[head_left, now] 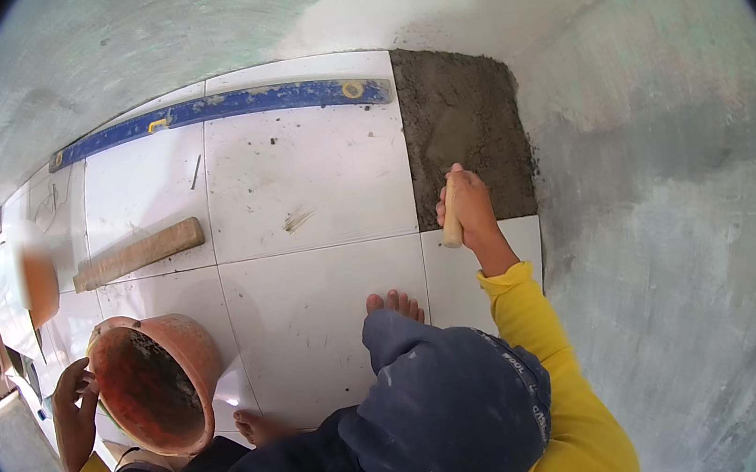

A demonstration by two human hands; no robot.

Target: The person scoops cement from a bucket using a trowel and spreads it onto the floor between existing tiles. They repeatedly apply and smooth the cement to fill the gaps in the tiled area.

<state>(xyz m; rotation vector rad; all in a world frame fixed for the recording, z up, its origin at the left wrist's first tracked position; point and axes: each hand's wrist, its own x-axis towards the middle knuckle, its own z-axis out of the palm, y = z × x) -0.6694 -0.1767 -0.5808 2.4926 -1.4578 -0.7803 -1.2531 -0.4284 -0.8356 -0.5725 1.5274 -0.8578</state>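
Observation:
My right hand is closed round the pale wooden handle of a trowel. Its blade is hard to tell from the wet grey mortar that fills the corner square between the white tiles and the walls. On the left, my left hand has its fingers curled at the rim of an orange bucket. The bucket is tilted, its mouth facing left and up, with mortar residue clinging to its inside wall.
A long blue spirit level lies on the tiles along the back wall. A wooden block rests left of the middle, near a thin nail-like piece. Another orange container stands at the far left. A plastered wall rises on the right.

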